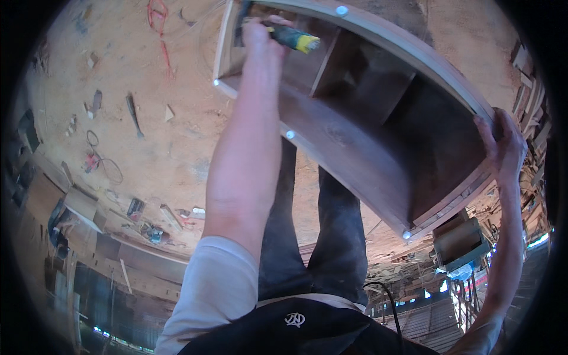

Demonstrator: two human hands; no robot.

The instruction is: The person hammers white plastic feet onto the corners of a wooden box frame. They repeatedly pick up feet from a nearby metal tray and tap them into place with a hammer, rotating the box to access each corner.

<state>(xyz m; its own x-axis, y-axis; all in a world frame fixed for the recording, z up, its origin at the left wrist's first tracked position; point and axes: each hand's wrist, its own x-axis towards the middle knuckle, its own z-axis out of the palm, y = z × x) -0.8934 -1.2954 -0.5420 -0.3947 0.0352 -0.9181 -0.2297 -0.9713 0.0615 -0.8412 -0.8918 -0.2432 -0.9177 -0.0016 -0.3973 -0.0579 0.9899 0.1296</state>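
Observation:
My left hand [263, 36] is stretched out over the far left end of a wooden cabinet carcass [349, 142]. Its fingers are closed round a hammer [294, 39] with a green and yellow grip; a dark head shows just left of the hand. The cabinet is brown, with inner dividers making compartments and small white round pads along its rims. It lies slantwise in front of my legs, its hollow side facing me. At the right end, my right hand [507, 145] grips the cabinet's corner edge, with its fingers bent over the rim.
A dark-handled tool [134, 115], a looped cable [103, 157] and red cord [158, 23] lie on the dusty floor to the left. A green-grey bin [460, 244] stands below the cabinet's right end. Wood scraps [526, 89] pile up at the far right. Boards [83, 207] sit at lower left.

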